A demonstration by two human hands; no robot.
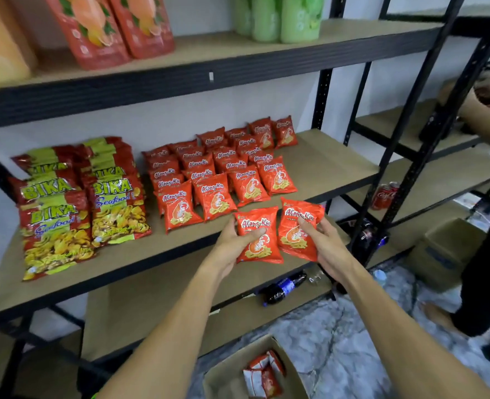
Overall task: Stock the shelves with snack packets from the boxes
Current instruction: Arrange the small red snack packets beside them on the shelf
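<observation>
The black metal shelf with brown wooden boards (333, 156) is the biggest thing here. Its middle board has bare room only at the right end and along the front edge. The tall yellow and red crisp bags (74, 203) lean in stacks at the left end. Beside them, the small orange prawn snack packets (218, 174) lean in rows from the back wall to near the front edge. If a new packet bumps the front row, those leaning packets could tip over one after another.

The brown cardboard box (229, 367) sits on the floor below, with more packets inside.

The first held packet (259, 240) and the second held packet (298, 226) hang right over the front edge, just right of the rows. Set down too close to that edge, they could slide off and fall.

The left hand (232, 243) has its grip pinching the first packet, thumb on the front. The right hand (327, 243) has its grip pinching the second the same way. The bags look shiny and slippery, so a loose grip could drop one.
</observation>
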